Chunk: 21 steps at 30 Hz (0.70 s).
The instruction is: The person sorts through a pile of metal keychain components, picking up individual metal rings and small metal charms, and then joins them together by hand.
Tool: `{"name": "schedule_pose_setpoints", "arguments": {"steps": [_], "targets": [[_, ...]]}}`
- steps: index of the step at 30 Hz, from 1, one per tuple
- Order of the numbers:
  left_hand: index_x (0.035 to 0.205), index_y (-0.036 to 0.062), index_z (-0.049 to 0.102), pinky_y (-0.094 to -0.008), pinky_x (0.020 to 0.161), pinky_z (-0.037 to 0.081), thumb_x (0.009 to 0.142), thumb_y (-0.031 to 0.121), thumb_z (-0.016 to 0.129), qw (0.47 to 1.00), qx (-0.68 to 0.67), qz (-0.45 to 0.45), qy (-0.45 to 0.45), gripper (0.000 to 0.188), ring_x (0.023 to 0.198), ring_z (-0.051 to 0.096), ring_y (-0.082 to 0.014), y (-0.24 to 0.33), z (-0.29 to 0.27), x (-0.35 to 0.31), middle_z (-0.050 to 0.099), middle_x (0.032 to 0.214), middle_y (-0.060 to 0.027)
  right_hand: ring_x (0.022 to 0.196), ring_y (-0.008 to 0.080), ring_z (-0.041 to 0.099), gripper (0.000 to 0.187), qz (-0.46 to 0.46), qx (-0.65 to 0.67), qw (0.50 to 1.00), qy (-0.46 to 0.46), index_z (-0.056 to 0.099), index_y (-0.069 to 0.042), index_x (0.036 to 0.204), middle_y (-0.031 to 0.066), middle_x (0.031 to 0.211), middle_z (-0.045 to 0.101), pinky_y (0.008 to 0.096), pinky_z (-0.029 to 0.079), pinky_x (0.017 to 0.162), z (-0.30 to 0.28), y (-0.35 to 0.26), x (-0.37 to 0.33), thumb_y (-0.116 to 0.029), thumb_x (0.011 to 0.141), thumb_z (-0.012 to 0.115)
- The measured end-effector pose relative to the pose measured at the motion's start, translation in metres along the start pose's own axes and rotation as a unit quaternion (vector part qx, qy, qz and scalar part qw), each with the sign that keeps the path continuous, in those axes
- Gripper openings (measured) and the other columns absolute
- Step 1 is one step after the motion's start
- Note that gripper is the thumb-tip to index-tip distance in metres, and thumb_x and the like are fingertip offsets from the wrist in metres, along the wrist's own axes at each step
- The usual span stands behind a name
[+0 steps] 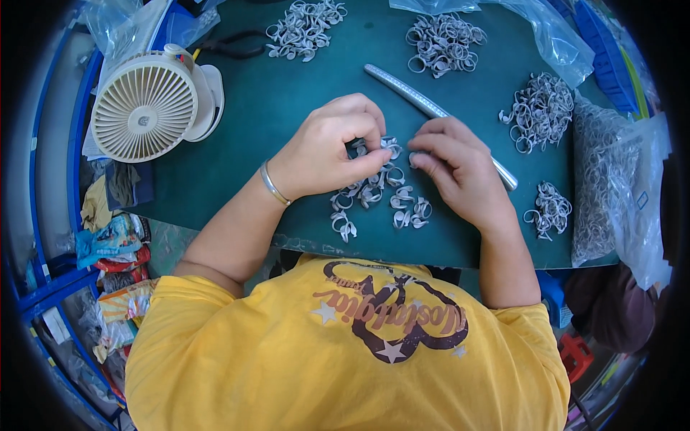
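Observation:
My left hand [338, 147] is closed in a pinch over a loose heap of grey metal rings [370, 188], with a ring [391, 146] at its thumb and fingertips. Across from it, my right hand [460, 169] pinches another ring [412, 159], mostly covered by the fingers. A few rings [411, 208] lie apart from the heap, between the hands and the near table edge. Beyond my right hand, a silver tapered ring mandrel [402, 90] lies diagonally, its lower end passing behind that hand.
Ring piles lie at far left [305, 29], far middle [445, 43], right [540, 111] and near right [550, 210] on the green tabletop [237, 154]. A clear bag of rings [600, 179] stands at the right edge. A white fan [147, 108] and dark-handled pliers [233, 44] occupy the left.

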<state>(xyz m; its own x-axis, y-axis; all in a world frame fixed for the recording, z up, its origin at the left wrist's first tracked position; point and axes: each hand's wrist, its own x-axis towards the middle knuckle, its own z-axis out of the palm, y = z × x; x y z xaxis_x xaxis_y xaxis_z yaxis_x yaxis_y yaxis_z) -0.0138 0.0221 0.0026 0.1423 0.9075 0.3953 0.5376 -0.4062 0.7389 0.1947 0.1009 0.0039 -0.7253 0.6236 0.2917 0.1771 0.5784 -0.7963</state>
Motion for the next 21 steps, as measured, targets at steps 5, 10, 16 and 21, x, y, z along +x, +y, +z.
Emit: {"name": "schedule_pose_setpoints", "arguments": {"steps": [5,10,16,21], "targets": [[0.071,0.0058,0.059,-0.0288,0.065,0.048,0.070,0.005,0.076,0.999,-0.012,0.010,-0.048,0.017,0.075,0.060,-0.0192,-0.001,0.001,-0.001,0.063,0.082,-0.0070,0.076,0.0299,0.060,0.009,0.021,-0.037,0.997,-0.059,0.065,-0.001,0.087,0.0130,0.083,0.061,0.0366,0.048,0.066,-0.007,-0.002,-0.001,-0.007,0.081,0.068],[0.076,0.0052,0.062,-0.0300,0.066,0.049,0.067,0.012,0.082,0.997,0.006,0.028,-0.070,0.024,0.076,0.061,-0.0202,0.002,0.002,0.001,0.063,0.082,-0.0073,0.068,0.0239,0.061,0.009,0.030,-0.027,0.998,-0.055,0.061,-0.001,0.085,0.0101,0.077,0.061,0.0321,0.048,0.060,-0.004,0.000,-0.001,-0.009,0.085,0.066],[0.095,0.0011,0.065,-0.0269,0.069,0.051,0.068,0.010,0.083,1.000,-0.025,-0.005,-0.012,0.033,0.077,0.064,-0.0172,0.013,0.005,0.000,0.066,0.082,-0.0084,0.067,0.0060,0.059,0.007,0.165,0.326,0.928,-0.079,0.058,-0.001,0.094,0.0024,0.079,0.062,0.0190,0.049,0.060,0.001,-0.008,-0.007,-0.009,0.093,0.058],[0.094,-0.0001,0.066,-0.0254,0.068,0.053,0.072,0.004,0.079,0.995,-0.084,-0.040,0.043,0.026,0.075,0.067,-0.0156,0.013,0.007,-0.002,0.068,0.087,-0.0094,0.071,0.0065,0.060,0.008,0.147,0.364,0.917,-0.076,0.059,0.000,0.098,0.0036,0.082,0.063,0.0192,0.049,0.063,0.004,-0.005,-0.008,-0.006,0.092,0.059]]}}
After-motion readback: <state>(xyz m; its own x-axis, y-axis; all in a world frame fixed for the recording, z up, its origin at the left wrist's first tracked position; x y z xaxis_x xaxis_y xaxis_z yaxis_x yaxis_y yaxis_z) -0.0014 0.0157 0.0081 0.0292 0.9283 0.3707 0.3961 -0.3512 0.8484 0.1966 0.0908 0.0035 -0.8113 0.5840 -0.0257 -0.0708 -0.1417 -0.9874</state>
